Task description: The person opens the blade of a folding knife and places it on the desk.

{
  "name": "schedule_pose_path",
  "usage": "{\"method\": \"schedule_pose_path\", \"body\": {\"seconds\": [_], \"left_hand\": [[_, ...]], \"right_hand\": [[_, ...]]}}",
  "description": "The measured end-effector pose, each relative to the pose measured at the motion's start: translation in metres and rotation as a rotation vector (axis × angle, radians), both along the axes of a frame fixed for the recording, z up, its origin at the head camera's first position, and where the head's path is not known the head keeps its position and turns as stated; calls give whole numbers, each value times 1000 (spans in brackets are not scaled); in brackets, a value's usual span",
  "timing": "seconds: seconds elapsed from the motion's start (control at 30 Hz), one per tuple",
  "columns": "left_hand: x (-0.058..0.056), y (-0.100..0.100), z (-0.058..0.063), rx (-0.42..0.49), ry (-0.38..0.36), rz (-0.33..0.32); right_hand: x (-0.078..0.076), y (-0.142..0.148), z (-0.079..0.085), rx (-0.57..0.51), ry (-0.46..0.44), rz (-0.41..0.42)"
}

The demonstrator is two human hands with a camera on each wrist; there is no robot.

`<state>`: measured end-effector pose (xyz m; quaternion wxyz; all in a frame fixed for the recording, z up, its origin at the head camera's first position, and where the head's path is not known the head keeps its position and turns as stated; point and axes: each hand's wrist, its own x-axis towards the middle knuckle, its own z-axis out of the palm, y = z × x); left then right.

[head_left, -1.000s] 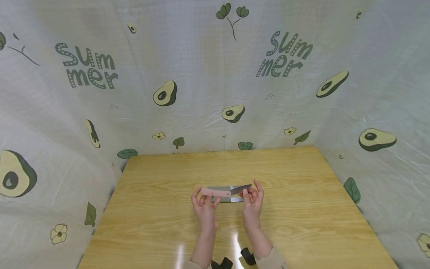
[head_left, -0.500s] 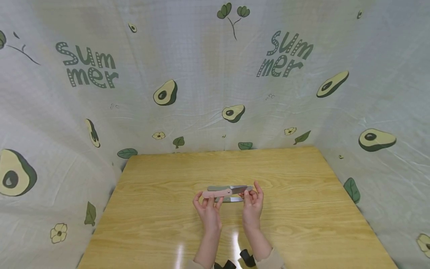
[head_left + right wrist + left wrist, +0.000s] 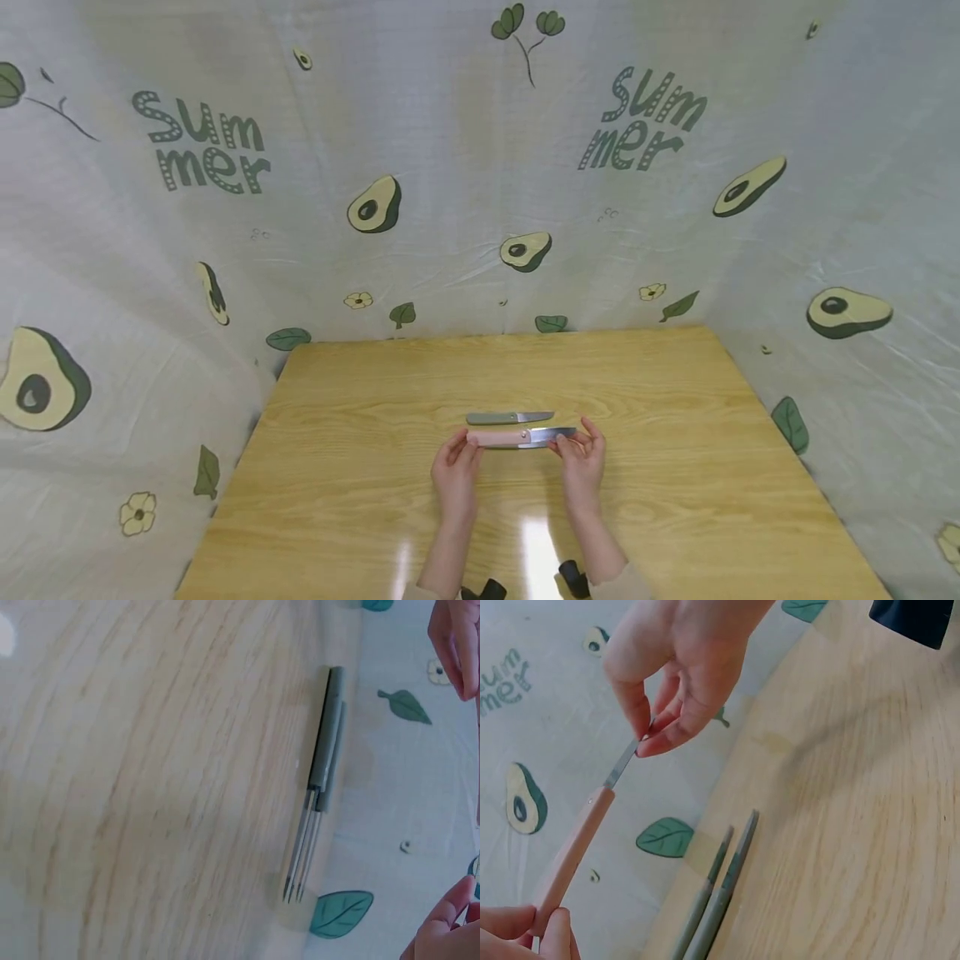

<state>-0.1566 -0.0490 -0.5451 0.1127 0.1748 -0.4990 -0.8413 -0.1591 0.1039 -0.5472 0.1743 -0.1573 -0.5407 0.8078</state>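
A folding knife with a pink handle is held level above the table, its blade out. My left hand pinches the free end of the handle. At the other end my right hand pinches the blade near its tip; the left wrist view shows this blade between thumb and fingers. Two knives with grey-green handles lie side by side on the wood. The farther grey-green knife shows whole in the head view, while the nearer grey-green knife is mostly hidden there behind the pink one.
The wooden table is backed and flanked by a pale cloth printed with avocados and leaves. Black camera mounts sit at both wrists.
Both hands have shifted right with the pink knife, and the right hand has moved slightly away from the left. The knife's blade, earlier angled upward, now lies nearly in line with the handle.
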Motion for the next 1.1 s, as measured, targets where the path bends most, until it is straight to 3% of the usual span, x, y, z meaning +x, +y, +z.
{"method": "schedule_pose_path", "body": {"seconds": [0.4,0.7,0.9,1.1], "left_hand": [[-1,-12,-15,-30,-16,-43],[3,-23,-34,-99,-79,6],[4,-26,-46,-212,-173,-1],[7,-32,-51,-391,-248,-45]], "right_hand": [[3,9,-10,125,-117,9],[9,27,-14,257,-214,163],[14,33,-19,239,-253,249],[17,35,-28,202,-273,256]]}}
